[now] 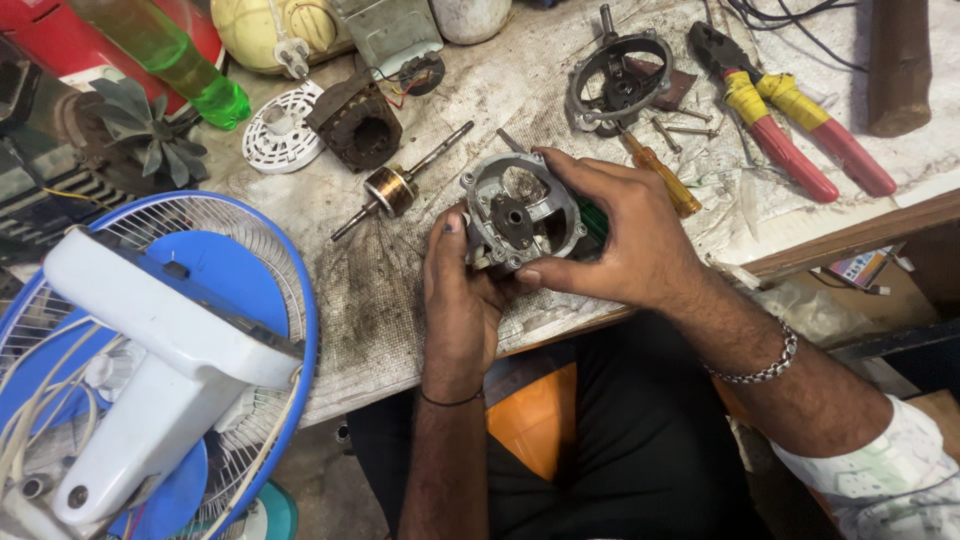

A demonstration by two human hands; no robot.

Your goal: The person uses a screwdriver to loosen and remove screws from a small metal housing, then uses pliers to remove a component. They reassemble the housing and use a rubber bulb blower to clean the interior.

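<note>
Both my hands hold a grey metal motor housing (518, 214) with a round opening and a dark bearing seat at its centre. My left hand (458, 290) grips it from below on the left side. My right hand (625, 232) wraps around its right side and top, fingers curled over the rim. A green part shows just behind the housing under my right fingers. The housing sits just above the dirty paper-covered bench (400, 290), near its front edge.
On the bench lie a copper-wound rotor on its shaft (396, 186), a dark stator block (357, 127), a white round cap (280, 132), a second metal end frame (620, 82), a yellow-handled screwdriver (662, 172), red-and-yellow pliers (790, 112), loose screws. A blue-and-white fan (160, 350) lies at left.
</note>
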